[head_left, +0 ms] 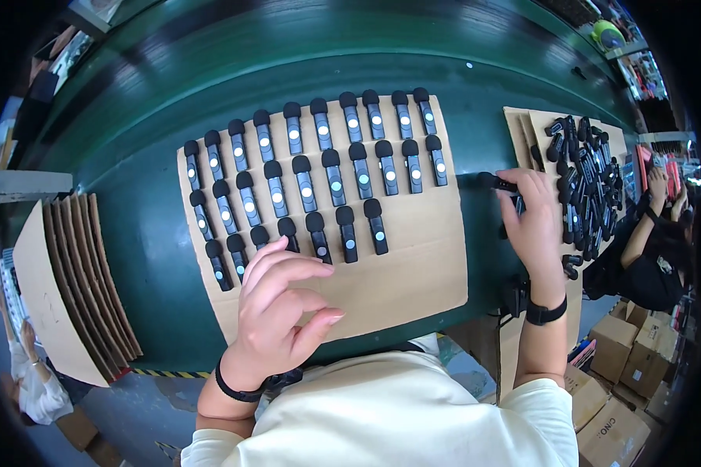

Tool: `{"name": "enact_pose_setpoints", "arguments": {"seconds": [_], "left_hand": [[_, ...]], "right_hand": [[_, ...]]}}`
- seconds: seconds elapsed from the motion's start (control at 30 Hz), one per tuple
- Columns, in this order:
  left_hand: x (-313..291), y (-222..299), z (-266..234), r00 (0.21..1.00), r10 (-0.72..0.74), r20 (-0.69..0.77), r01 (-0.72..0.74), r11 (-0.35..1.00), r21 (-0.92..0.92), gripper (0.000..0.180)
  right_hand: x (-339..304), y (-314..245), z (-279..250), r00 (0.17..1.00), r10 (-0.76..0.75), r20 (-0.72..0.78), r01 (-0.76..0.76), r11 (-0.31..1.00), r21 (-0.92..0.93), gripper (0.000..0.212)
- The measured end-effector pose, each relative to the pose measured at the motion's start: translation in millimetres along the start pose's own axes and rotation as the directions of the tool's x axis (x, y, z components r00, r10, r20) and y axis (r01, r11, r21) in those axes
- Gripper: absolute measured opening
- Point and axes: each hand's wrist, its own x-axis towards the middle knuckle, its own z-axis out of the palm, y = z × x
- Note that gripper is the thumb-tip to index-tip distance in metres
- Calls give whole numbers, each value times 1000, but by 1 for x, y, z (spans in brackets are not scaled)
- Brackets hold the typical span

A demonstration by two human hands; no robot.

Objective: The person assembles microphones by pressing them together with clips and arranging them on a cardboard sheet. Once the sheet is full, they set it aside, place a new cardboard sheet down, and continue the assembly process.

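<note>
Small black clip-on microphones (336,187) with round foam tops and pale dots lie in three rows on a cardboard sheet (420,265). The lowest row stops partway across. Over the near left part of this sheet is my left hand (280,307), its fingers curved and apart with nothing between them; it covers part of the lowest row. To the right of the sheet, my right hand (533,218) pinches a microphone (498,183) whose foam top points left. Just beyond that hand, a heap of loose black microphones (588,187) lies on more cardboard.
Stacked cardboard sheets (62,296) lean at the left end of the green bench (156,257). Brown cartons (615,342) sit on the floor at lower right. One co-worker (646,249) is at the far right, another (35,381) at the lower left.
</note>
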Motion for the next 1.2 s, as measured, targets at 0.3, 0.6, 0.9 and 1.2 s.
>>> {"name": "enact_pose_setpoints", "arguments": {"seconds": [0.3, 0.6, 0.9, 1.2], "left_hand": [[3, 8, -8, 998, -34, -44, 35, 999, 23, 21], [1, 12, -10, 996, -88, 6, 89, 993, -81, 32], [2, 10, -8, 999, -40, -17, 40, 998, -39, 30], [2, 11, -9, 999, -40, -5, 40, 999, -28, 27]], "right_hand": [[1, -96, -10, 965, -254, 66, 141, 715, 685, 29], [-1, -143, 7, 918, -395, -26, 250, 526, 813, 36], [-5, -149, 17, 926, -353, -135, 323, 555, 767, 34], [-5, -151, 15, 931, -341, -128, 311, 561, 767, 37]]}}
